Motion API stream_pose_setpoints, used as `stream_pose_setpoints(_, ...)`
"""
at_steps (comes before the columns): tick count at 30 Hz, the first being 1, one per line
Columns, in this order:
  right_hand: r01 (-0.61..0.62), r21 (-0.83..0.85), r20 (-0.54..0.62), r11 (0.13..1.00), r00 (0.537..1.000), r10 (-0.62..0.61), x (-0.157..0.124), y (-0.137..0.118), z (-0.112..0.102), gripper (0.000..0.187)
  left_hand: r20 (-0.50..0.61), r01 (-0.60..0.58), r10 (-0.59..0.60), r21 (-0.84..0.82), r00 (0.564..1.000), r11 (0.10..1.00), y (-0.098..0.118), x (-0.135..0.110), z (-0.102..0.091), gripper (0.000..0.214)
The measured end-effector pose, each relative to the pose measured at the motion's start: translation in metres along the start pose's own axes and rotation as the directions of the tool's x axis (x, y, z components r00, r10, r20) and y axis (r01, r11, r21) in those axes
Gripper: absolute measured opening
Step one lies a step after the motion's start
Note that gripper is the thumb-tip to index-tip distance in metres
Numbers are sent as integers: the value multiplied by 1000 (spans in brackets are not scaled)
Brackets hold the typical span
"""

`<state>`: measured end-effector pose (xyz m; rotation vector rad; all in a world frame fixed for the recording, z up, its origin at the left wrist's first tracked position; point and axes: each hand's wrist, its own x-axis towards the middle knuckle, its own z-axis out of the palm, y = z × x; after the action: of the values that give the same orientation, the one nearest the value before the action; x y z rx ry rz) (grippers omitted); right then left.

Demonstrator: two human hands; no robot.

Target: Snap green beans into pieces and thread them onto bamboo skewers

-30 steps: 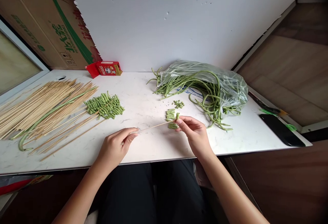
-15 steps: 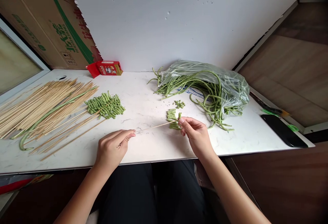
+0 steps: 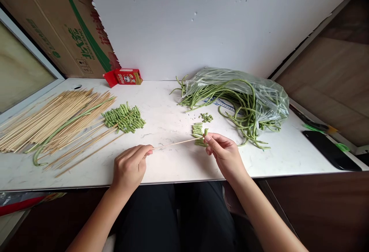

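My left hand [image 3: 130,166] pinches the near end of a thin bamboo skewer [image 3: 173,144] that lies low over the white table [image 3: 173,163]. The skewer's tip points right at a short green bean piece [image 3: 205,132], which my right hand [image 3: 225,152] holds pinched between thumb and forefinger. Just behind that hand lies a small heap of cut bean pieces [image 3: 197,129], with a few more pieces [image 3: 206,117] farther back.
A pile of bare skewers [image 3: 54,119] covers the table's left, with skewered bean pieces [image 3: 124,118] beside it. A plastic bag of long beans [image 3: 239,98] lies back right. A dark phone [image 3: 331,150], scissors [image 3: 317,127], a red carton [image 3: 127,77] and a cardboard box [image 3: 66,32] ring the edges.
My right hand has drawn slightly nearer with the bean piece against the skewer tip. The left hand keeps its hold. The view has shifted a little.
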<state>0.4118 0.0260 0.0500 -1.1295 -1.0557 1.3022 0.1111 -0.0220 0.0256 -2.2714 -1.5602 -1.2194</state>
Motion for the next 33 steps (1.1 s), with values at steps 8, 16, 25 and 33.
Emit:
stream_pose_setpoints(8,38,-12,3,999,999,-38,1,3,2,28,242,151,-132,-64,961,986,-2,-2,3,36)
stream_pose_setpoints(16,73,-43,35,996,997,-71,-1,4,3,27,301,144,-121,-57,946,988,1,0,2,23)
stream_pose_setpoints(25,4,1,31,1000,1000,-4,-7,4,13,33,62,17,-12,-82,998,996,7,-7,10,26)
stream_pose_setpoints(33,-18,30,56,999,998,16,-12,9,20,32,42,2,3,-110,999,994,17,-9,13,27)
